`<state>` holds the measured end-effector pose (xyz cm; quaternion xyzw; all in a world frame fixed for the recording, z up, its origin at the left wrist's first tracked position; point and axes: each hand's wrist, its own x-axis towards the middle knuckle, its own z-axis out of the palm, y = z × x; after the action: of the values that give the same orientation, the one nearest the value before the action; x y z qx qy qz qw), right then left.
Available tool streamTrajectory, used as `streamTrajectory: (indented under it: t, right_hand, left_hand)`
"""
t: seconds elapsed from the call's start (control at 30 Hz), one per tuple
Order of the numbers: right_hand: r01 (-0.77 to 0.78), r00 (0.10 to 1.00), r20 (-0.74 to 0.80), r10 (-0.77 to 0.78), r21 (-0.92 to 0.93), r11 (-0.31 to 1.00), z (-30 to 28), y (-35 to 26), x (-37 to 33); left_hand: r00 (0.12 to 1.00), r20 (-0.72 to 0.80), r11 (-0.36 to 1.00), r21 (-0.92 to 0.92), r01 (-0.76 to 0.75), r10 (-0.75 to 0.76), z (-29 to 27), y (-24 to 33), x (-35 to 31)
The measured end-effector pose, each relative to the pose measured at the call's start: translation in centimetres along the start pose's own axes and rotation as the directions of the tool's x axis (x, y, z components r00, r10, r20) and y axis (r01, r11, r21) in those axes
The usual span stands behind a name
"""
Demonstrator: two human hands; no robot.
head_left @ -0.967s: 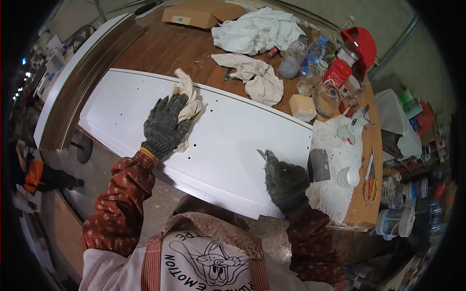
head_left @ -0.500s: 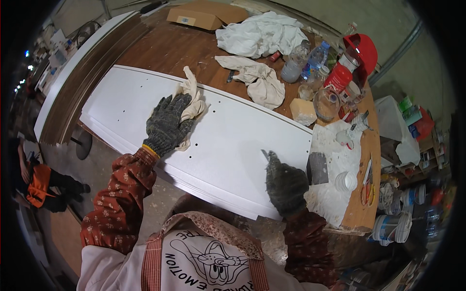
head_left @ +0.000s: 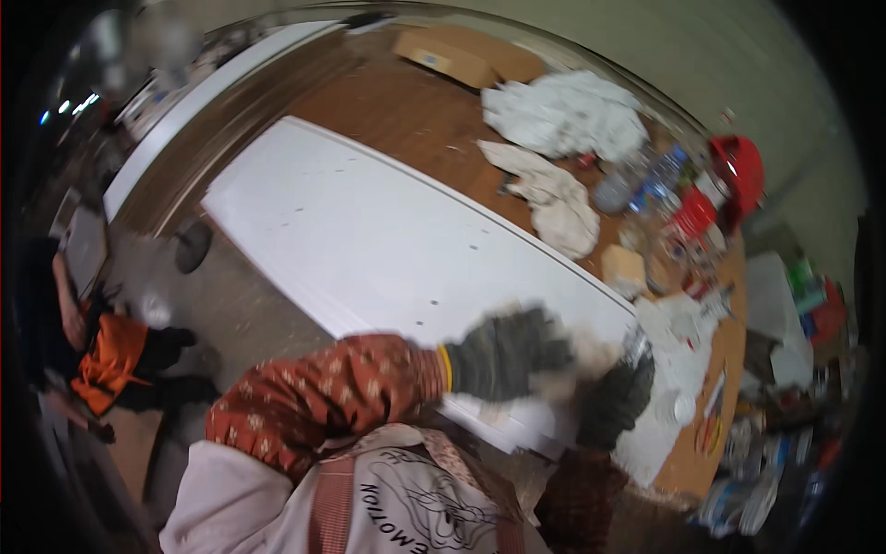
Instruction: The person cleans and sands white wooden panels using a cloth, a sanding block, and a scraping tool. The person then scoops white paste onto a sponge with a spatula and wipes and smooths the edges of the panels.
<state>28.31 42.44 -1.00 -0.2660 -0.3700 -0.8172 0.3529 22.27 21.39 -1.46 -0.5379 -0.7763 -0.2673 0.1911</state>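
Note:
A long white panel (head_left: 369, 222) with small dark holes lies on the workbench, on top of at least one more board. Over its near right end, my left hand (head_left: 508, 355), in a dark grey knitted glove, grips a beige cloth (head_left: 591, 355), blurred by motion. Close beside the cloth is my right hand (head_left: 616, 402), also gloved, with its fingers curled. A small shiny patch shows at its upper side; what it holds is too smeared to make out.
Behind the panel lie a cardboard box (head_left: 461, 55), a white crumpled cloth (head_left: 563, 115) and a beige rag (head_left: 554, 203). Bottles (head_left: 660, 180), a sponge-like block (head_left: 624, 269) and a red cap (head_left: 738, 180) crowd the right. A person in orange (head_left: 111, 355) is at the left.
My left hand has carried the cloth from the panel's left part to its near right end, beside my right hand. The whole view has turned, shifting the bench in the picture.

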Motion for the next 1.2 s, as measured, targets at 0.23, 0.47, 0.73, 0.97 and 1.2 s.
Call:
streamTrajectory:
  t: [0.23, 0.47, 0.73, 0.97, 1.2]
  right_hand:
    - [-0.282, 0.958, 0.283, -0.032, 0.923, -0.263, -0.5, -1.7, -4.2]
    - [-0.398, 0.914, 0.313, -0.257, 0.816, -0.419, 0.2, -2.2, -4.0]
    - [-0.385, 0.902, 0.195, -0.386, 0.77, -0.509, 0.2, 2.4, 1.2]
    - [-0.529, 0.806, 0.265, -0.529, 0.723, -0.444, -0.9, 1.1, -0.3]
    - [-0.664, 0.628, 0.477, -0.615, 0.741, -0.103, -1.1, 0.2, -0.8]
  left_hand:
    - [0.691, -0.16, 0.58, 0.431, 0.692, -0.705, -6.6, -10.2, -2.6]
    - [0.963, 0.076, 0.962, -0.073, 0.265, -0.259, -2.0, -1.8, -5.6]
    - [0.462, -0.336, 0.147, 0.658, 0.738, -0.821, -27.5, -19.6, -24.4]
    - [0.858, -0.126, 0.783, 0.36, 0.507, -0.498, -18.0, -20.6, -17.7]
    - [0.955, 0.21, 0.977, -0.003, 0.213, -0.207, -18.0, -19.7, -17.9]
